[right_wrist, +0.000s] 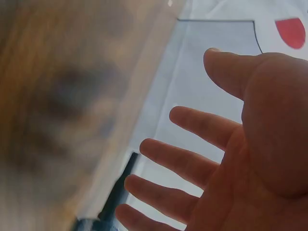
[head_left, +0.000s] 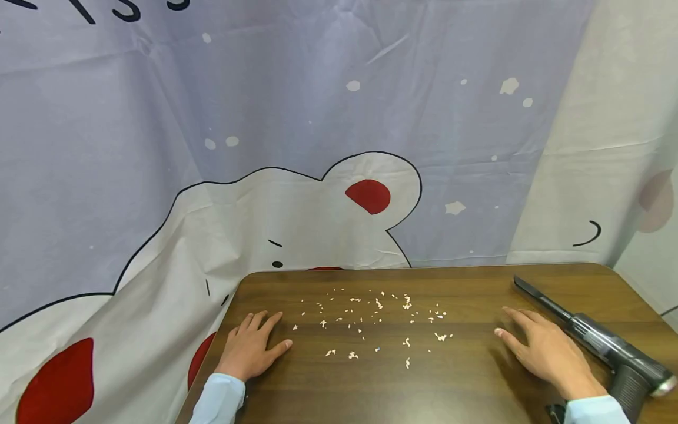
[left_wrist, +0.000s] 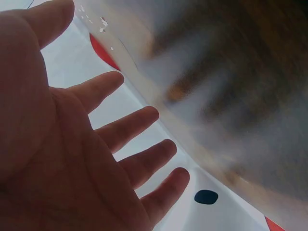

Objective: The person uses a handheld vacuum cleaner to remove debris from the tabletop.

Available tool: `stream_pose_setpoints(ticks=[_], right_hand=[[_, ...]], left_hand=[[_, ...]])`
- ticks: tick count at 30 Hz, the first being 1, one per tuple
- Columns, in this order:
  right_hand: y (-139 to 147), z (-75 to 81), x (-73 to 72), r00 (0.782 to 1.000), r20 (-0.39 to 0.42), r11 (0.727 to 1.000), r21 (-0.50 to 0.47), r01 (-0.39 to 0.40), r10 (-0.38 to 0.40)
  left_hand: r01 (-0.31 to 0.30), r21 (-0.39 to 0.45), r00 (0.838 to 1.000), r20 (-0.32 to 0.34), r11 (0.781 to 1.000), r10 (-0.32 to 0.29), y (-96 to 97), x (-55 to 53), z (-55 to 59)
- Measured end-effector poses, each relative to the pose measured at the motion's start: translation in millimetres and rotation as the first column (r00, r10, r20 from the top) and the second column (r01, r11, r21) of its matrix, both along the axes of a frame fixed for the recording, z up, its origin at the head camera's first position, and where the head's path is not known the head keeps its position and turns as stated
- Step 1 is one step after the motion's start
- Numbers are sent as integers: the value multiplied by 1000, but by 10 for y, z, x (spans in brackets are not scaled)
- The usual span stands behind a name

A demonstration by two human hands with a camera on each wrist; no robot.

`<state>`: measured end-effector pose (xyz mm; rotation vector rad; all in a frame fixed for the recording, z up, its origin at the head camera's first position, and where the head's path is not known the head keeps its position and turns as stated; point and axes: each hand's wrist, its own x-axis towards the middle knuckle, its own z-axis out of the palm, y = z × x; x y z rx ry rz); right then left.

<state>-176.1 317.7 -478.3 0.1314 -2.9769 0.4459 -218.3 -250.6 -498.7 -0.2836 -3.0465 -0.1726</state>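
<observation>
Small pale scraps (head_left: 378, 304) lie scattered over the middle of the brown wooden table (head_left: 371, 388). To their left is my left hand (head_left: 249, 347), palm down over the table's left side, its fingers spread and holding nothing. On the other side my right hand (head_left: 548, 347) hovers palm down with relaxed fingers, also holding nothing. A black handheld vacuum (head_left: 598, 338) with a clear section and a long narrow nozzle lies just right of that hand, whose wrist partly covers the handle. Both wrist views show bare palms (left_wrist: 57, 144) with the fingers apart.
Behind the table hangs a printed cloth (head_left: 296, 229) with a white bear figure and red patches. It also falls along the left side. A dark cord (head_left: 668, 310) shows at the far right edge.
</observation>
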Motion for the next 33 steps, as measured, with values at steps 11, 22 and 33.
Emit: stream_pose_setpoints(ticks=[11,22,33], right_hand=[[279,202,74,999,18,999,-27,36,-35],[541,239,101,991,85,994,-21,110,-108],[812,241,165,969,134,978,9,207,-206]], left_hand=[[5,15,1000,11,1000,-5,9,4,0],[4,26,1000,30,1000,-4,11,10,14],[5,35,999,31,999,-6,-4,10,14]])
